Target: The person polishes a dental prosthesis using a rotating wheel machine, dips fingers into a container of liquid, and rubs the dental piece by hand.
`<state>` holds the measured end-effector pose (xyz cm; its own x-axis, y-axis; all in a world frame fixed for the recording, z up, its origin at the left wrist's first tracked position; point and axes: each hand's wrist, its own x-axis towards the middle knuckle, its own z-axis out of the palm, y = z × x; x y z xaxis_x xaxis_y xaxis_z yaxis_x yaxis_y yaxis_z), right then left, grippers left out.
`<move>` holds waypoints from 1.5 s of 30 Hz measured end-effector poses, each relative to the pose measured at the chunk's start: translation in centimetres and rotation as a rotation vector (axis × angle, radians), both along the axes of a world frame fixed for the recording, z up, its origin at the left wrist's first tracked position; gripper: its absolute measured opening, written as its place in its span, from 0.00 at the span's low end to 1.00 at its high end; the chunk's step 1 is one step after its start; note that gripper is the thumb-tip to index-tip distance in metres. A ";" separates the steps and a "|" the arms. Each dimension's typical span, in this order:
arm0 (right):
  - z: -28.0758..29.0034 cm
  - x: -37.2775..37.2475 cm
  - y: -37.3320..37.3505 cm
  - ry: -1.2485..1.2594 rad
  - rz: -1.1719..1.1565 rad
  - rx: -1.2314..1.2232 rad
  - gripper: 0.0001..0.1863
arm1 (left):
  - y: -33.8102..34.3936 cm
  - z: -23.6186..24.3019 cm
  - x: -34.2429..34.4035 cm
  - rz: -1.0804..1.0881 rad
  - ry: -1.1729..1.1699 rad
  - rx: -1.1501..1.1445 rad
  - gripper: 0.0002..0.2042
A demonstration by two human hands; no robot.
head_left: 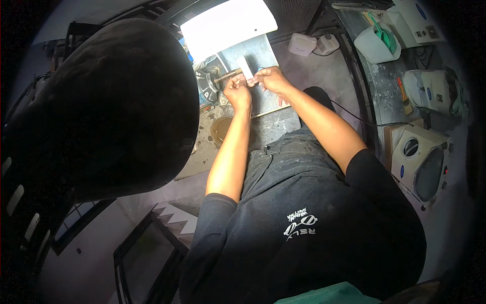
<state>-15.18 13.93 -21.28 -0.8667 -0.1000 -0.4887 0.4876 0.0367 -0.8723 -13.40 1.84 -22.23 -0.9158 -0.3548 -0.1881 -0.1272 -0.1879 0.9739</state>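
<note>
White block (pixel 245 67) | seen over the grey counter (pixel 256 47) | left hand (pixel 238 92) and right hand (pixel 272 80) brought close together at its near end, both curled; whether it or something smaller is gripped cannot be told | brown rod (pixel 228 76) seen just left of the block | bright white panel (pixel 228 29) seen beyond the hands

Worn on head, left of paired fisheyes. Facing steeply down past black short-sleeved fabric T-shirt (pixel 324 202), toward bare left hand (pixel 238 93) and bare right hand (pixel 272 80) above grey rectangular tabletop (pixel 258 49); nearer T-shirt than tabletop's near edge.
</note>
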 end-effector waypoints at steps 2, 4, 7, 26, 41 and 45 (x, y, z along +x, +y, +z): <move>-1.0 -0.7 0.3 0.003 -0.021 -0.011 0.06 | 0.3 -0.2 -0.2 0.033 -0.054 0.071 0.03; -1.1 -1.1 0.4 -0.074 0.021 -0.034 0.07 | 0.1 -0.3 -0.5 0.036 -0.068 0.080 0.03; -1.7 -1.4 0.3 -0.110 0.003 -0.075 0.07 | 0.0 -0.5 -0.8 0.034 -0.087 0.073 0.03; -0.6 0.7 0.4 0.093 0.082 0.011 0.07 | -0.2 1.1 1.2 -0.002 0.085 0.127 0.03; -0.9 1.2 -0.3 -0.029 -0.017 -0.114 0.09 | -0.1 1.6 1.9 -0.049 0.123 -0.279 0.03; -0.9 1.2 -0.5 -0.057 -0.005 -0.135 0.08 | -0.4 1.7 1.7 -0.004 0.093 -0.191 0.03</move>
